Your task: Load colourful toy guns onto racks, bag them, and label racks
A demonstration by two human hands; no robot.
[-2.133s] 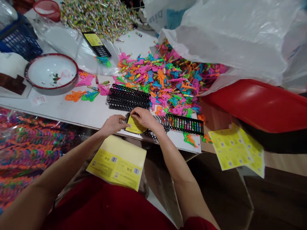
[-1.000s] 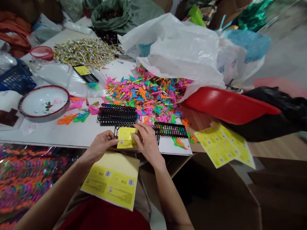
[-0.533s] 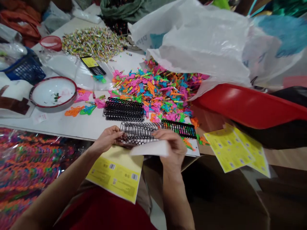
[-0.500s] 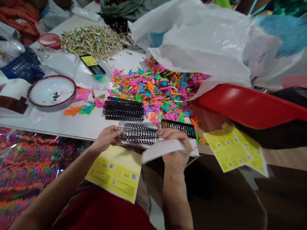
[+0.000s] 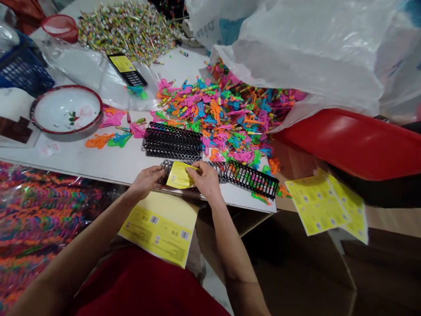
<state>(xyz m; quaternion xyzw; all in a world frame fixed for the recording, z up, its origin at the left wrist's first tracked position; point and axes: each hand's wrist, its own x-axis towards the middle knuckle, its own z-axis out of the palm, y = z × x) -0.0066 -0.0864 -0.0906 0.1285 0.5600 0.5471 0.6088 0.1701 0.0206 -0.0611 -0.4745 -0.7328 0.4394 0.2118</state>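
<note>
At the table's front edge, my left hand (image 5: pixel 148 181) is closed on the left end of a black plastic rack (image 5: pixel 167 164) full of small holes. My right hand (image 5: pixel 208 179) pinches a yellow sticker (image 5: pixel 179 175) by its right side, over that rack and hiding its middle. Touching or close to the rack's right end is another black rack (image 5: pixel 253 179), with small coloured pieces showing through its slots. Behind them lies a stack of black racks (image 5: pixel 173 141). A printed yellow sheet (image 5: pixel 158 228) rests at my lap, below my hands.
Beyond the racks spreads a heap of bright plastic pieces (image 5: pixel 213 109), partly under a white plastic sack (image 5: pixel 302 57). An enamel bowl (image 5: pixel 55 109) and a blue basket (image 5: pixel 24 66) stand left. On the right are a red basin (image 5: pixel 355 140) and yellow sheets (image 5: pixel 317 204).
My right hand has moved left, bringing the sticker over the rack, its yellow face now showing instead of its white back. My left hand stays at the rack's left end. The view has shifted slightly.
</note>
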